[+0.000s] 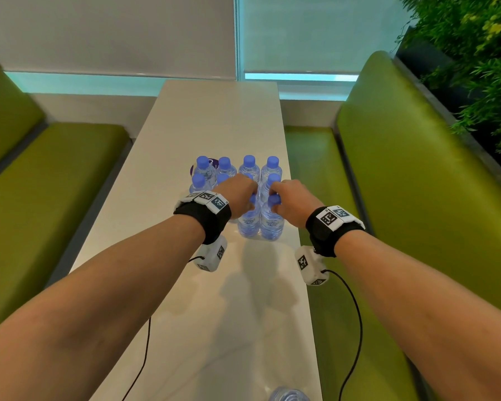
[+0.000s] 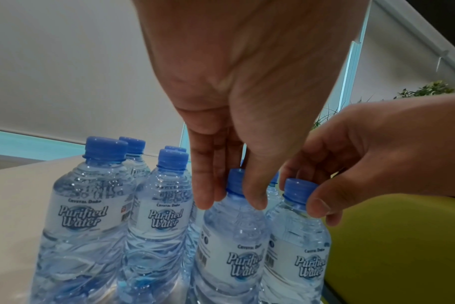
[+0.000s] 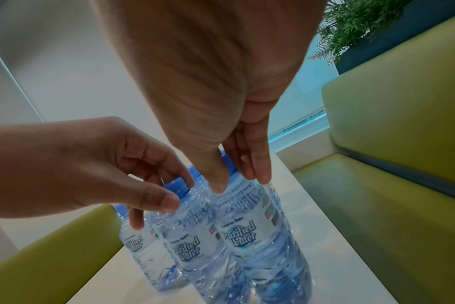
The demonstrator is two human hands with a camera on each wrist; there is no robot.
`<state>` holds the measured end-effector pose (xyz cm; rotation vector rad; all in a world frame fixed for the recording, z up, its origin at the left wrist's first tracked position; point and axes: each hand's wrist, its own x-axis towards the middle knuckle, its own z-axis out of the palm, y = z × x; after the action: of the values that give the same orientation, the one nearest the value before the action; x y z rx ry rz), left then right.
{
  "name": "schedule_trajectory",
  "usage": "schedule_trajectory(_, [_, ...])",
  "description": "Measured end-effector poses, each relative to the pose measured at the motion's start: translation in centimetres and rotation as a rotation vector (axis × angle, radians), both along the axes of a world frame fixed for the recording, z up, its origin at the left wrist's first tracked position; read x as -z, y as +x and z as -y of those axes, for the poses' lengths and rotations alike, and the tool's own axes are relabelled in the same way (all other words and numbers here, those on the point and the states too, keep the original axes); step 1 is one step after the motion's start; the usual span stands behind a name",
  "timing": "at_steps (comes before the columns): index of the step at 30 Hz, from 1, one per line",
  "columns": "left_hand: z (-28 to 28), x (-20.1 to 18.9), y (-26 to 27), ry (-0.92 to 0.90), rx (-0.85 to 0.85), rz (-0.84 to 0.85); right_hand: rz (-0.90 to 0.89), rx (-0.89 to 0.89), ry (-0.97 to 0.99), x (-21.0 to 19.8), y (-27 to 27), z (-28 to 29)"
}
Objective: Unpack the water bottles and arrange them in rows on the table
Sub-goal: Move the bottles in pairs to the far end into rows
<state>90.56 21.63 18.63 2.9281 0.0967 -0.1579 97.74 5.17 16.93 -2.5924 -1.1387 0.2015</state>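
Note:
Several clear water bottles with blue caps stand upright in rows on the white table (image 1: 214,117). The two nearest bottles stand side by side on the table's right half. My left hand (image 1: 250,202) pinches the blue cap of the left one (image 1: 248,224); in the left wrist view my left hand (image 2: 231,203) has its fingers and thumb round that cap (image 2: 235,181). My right hand (image 1: 274,202) pinches the cap of the right one (image 1: 272,225); in the right wrist view my right hand (image 3: 240,183) has its thumb and fingers round the neck of that bottle (image 3: 252,226). Both bottles' bases look set on the table.
Green padded benches (image 1: 417,169) run along both sides of the narrow table. Plants (image 1: 480,68) stand behind the right bench. Another bottle (image 1: 288,395) shows at the table's near edge. A purple sticker (image 1: 213,162) lies under the far bottles. Wrist-camera cables hang below both forearms.

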Motion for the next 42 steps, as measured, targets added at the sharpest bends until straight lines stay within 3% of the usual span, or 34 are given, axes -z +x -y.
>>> schedule_trajectory(18, [-0.08,-0.05,-0.03,-0.001,-0.018,0.0,-0.023,0.001,0.07,0.36,-0.17,0.15])
schedule_trajectory(42, [-0.62,0.45,-0.1,0.028,-0.026,-0.021,-0.054,0.038,-0.002,0.46,0.08,0.47])
